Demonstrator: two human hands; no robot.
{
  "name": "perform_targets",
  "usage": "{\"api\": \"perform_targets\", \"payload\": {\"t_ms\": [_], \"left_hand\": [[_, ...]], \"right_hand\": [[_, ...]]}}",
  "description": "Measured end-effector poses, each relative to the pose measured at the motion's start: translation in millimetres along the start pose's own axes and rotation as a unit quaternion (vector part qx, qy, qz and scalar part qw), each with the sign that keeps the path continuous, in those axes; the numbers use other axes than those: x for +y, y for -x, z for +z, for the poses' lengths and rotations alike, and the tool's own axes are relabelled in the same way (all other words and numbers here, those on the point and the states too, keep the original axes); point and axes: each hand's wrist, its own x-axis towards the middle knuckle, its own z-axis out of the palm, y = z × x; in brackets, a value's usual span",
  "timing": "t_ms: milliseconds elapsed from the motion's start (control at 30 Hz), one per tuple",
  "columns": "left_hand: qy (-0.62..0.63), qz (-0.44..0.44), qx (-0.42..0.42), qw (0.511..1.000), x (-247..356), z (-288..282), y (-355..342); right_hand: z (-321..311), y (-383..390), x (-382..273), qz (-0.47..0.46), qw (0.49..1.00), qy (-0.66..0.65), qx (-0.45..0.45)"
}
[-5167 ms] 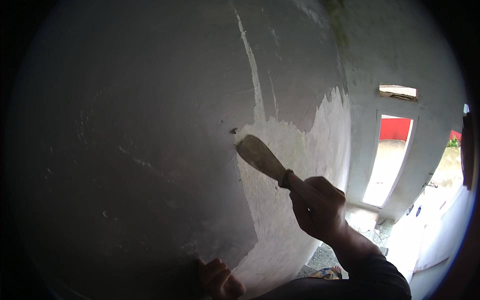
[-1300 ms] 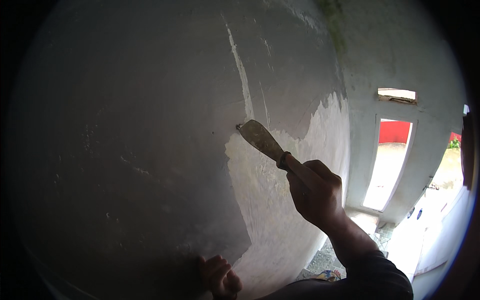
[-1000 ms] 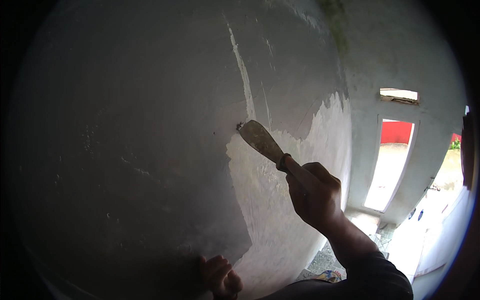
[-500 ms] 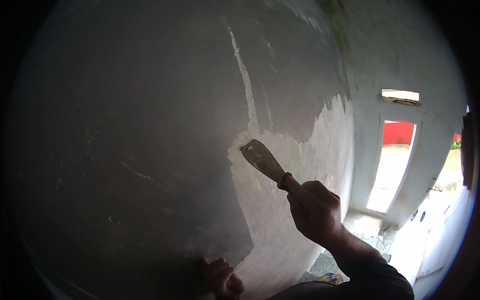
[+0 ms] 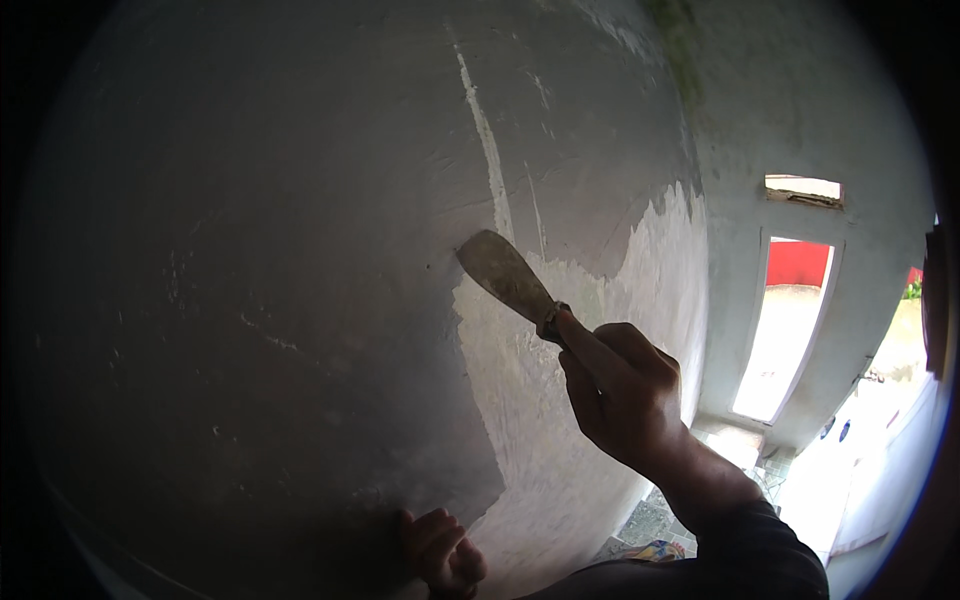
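Observation:
My right hand (image 5: 628, 395) is closed round the handle of a paint scraper (image 5: 500, 272), its index finger stretched along toward the blade. The blade is worn metal, broad at the tip, and points up and to the left. Its tip lies at the ragged border where the dark grey coat (image 5: 330, 300) of the wall meets a pale bared patch (image 5: 540, 400). Low in the view, my left hand (image 5: 440, 550) is at the grey coat with its fingers curled in. Nothing shows in it.
A narrow pale strip (image 5: 485, 135) runs up the grey coat from the bared patch. To the right, a greenish wall (image 5: 740, 330) holds a tall narrow window opening (image 5: 785, 340) and a small opening above it. Tiled floor (image 5: 650, 520) and a colourful patterned item (image 5: 655, 550) lie below.
My right hand has moved the scraper up and slightly left, from inside the pale patch to its upper left border. My left hand has hardly moved.

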Motion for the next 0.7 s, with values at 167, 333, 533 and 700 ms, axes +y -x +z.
{"api": "perform_targets", "payload": {"t_ms": [167, 333, 533, 700], "left_hand": [[-0.012, 0.001, -0.011, 1.000, 1, -3, 1], [-0.011, 0.004, -0.005, 1.000, 2, -2, -1], [-0.007, -0.006, -0.003, 1.000, 2, -2, -1], [-0.001, 0.016, -0.001, 1.000, 1, -2, -1]], "right_hand": [[-1, 1, -2, -0.033, 0.999, -0.014, 0.018], [-1, 0, -2, 0.020, 1.000, 0.001, -0.016], [-2, -1, -8, 0.012, 1.000, -0.001, -0.013], [-1, 0, -11, 0.002, 1.000, -0.006, -0.005]]}}
